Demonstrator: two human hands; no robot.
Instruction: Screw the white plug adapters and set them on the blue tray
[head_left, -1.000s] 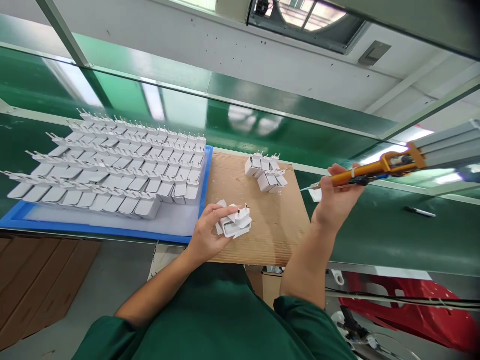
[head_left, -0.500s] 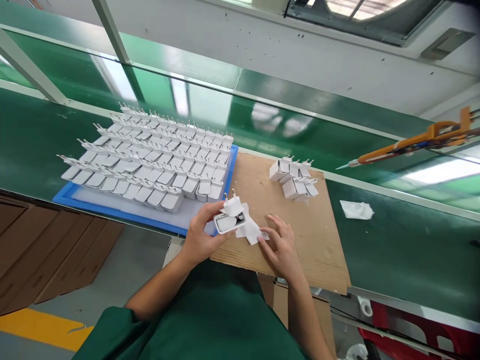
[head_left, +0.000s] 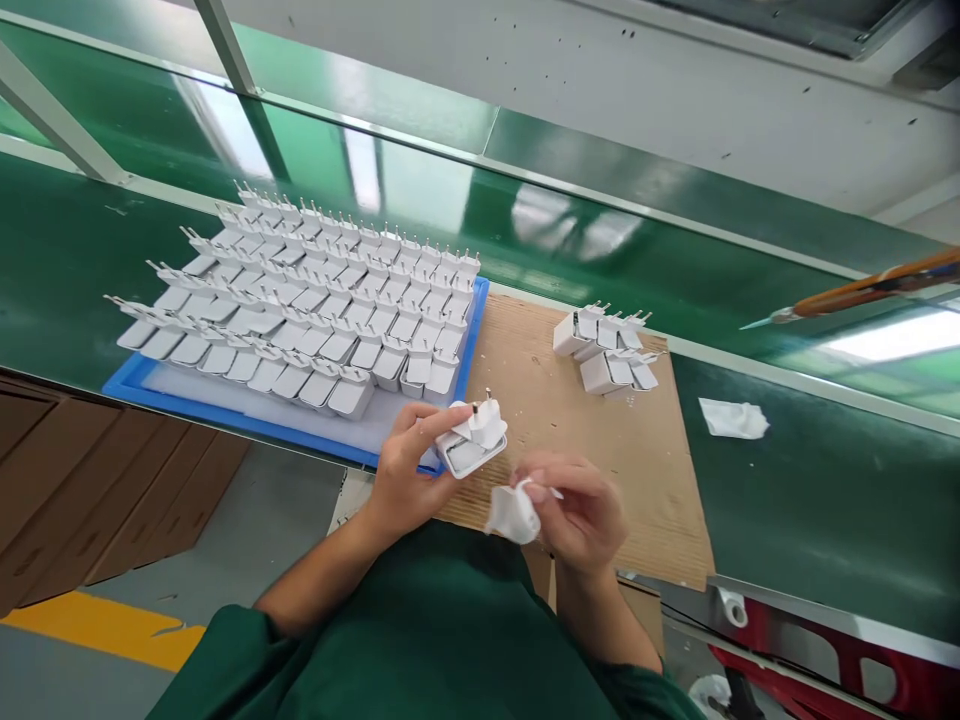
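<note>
My left hand is closed around a white plug charger, its two metal pins pointing up and its lid part tilted over the open housing. To the right, my right hand pinches a white cloth, which hangs from the fingertips over the near edge of the cardboard; motion smears these fingers somewhat. Rows of similar white chargers with pins up fill the blue tray at left. A small group of white chargers stands at the cardboard's far right.
Under my hands lies a cardboard sheet on the green bench. Another white cloth rests on the bench at right. An orange pen-like tool reaches in from the right. Brown boxes stand below at left.
My right hand has lifted the white cloth off the cardboard and pinches it. The charger in my left hand has turned and moved slightly right. The view has shifted a little.
</note>
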